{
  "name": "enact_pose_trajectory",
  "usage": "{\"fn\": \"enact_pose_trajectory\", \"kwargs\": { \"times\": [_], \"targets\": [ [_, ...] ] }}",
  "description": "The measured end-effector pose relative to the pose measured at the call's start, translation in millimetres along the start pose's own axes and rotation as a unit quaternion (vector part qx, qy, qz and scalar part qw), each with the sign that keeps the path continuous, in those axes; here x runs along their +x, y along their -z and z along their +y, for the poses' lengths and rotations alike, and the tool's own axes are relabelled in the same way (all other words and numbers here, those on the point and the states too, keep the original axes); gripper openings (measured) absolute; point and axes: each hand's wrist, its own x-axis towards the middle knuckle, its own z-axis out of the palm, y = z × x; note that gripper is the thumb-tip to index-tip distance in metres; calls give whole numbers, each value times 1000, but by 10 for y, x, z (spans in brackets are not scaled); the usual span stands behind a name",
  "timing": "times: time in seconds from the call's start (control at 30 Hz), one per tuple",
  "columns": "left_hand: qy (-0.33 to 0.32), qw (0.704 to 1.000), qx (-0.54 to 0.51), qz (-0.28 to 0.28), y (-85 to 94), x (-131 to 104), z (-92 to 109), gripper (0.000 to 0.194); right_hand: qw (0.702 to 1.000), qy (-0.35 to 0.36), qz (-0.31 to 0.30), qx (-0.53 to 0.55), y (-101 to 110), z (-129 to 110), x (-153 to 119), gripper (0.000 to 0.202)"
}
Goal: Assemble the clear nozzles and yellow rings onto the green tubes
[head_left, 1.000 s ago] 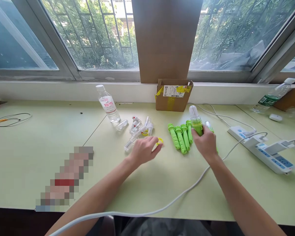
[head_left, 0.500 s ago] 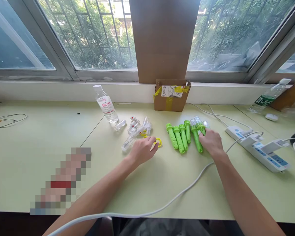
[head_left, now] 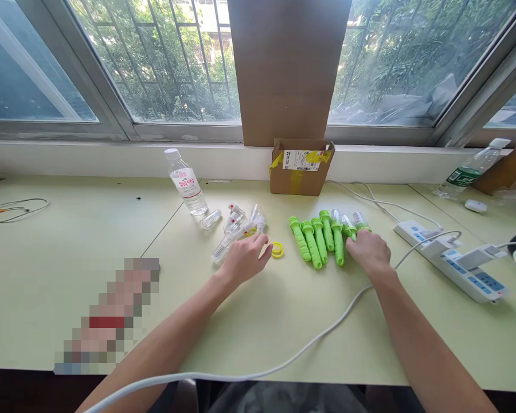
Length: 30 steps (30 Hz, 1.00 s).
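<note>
Several green tubes [head_left: 312, 244] lie side by side on the table, the right-hand ones with clear caps. My right hand [head_left: 370, 251] is curled over the rightmost capped green tubes [head_left: 350, 226], its fingers closed on them. My left hand [head_left: 246, 258] rests beside a pile of clear plastic caps [head_left: 234, 229], its thumb and fingers apart with nothing visible between them. Yellow rings [head_left: 277, 249] lie just right of its fingertips, and another bit of yellow shows among the clear pieces.
Behind stand a water bottle [head_left: 187, 183] and a cardboard box [head_left: 301, 172]. A power strip [head_left: 453, 261] lies at right, with a white cable [head_left: 318, 338] crossing the front. A second bottle [head_left: 470, 169] leans at the back right.
The capped green tubes near my right hand have shifted and lie straighter beside the others. My left hand has moved slightly left, so the yellow rings show more fully.
</note>
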Motion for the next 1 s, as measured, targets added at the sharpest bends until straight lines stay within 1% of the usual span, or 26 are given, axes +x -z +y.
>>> {"fn": "enact_pose_trajectory", "kwargs": {
  "times": [0.1, 0.17, 0.2, 0.27, 0.33, 0.37, 0.4, 0.47, 0.53, 0.6, 0.67, 0.73, 0.83, 0.9, 1.0],
  "targets": [
    [8, 1000, 0, 2, 24, 25, -62, 24, 1000, 8, 10, -5, -13, -2, -17, 32],
    [16, 1000, 9, -1, 36, 41, -95, 23, 1000, 10, 28, -8, -10, 5, -26, 34],
    [19, 1000, 14, -3, 39, 47, -108, 23, 999, 12, 44, -6, -3, 8, -29, 34],
    [23, 1000, 19, -8, 38, 55, -124, 24, 995, 27, 96, 11, 17, 5, -39, 35],
    [27, 999, 16, -17, 26, 55, -127, 23, 984, 75, 152, 57, 31, -36, -73, 33],
    [27, 999, 13, -22, 16, 53, -124, 23, 974, 115, 171, 90, 31, -77, -110, 33],
    [27, 999, 11, -28, 5, 49, -117, 23, 962, 166, 177, 125, 22, -134, -167, 32],
    [27, 999, 4, -41, -24, 40, -100, 22, 927, 283, 156, 189, -23, -292, -349, 30],
    [33, 998, -3, -54, -54, 32, -84, 21, 883, 408, 100, 209, -99, -483, -613, 27],
    [41, 997, -8, -66, -83, 29, -78, 20, 835, 520, 34, 175, -189, -668, -912, 23],
    [43, 996, -11, -75, -103, 32, -83, 20, 788, 603, -13, 121, -271, -819, -1182, 19],
    [43, 996, -15, -79, -113, 39, -94, 21, 758, 645, -41, 82, -323, -928, -1377, 20],
    [46, 995, -20, -82, -113, 49, -107, 21, 732, 677, -56, 45, -334, -1035, -1515, 24],
    [49, 995, -23, -86, -108, 53, -109, 21, 724, 686, -66, 29, -309, -1085, -1539, 30],
    [51, 994, -26, -92, -103, 56, -103, 21, 724, 686, -78, 14, -269, -1137, -1549, 40]
  ]
}}
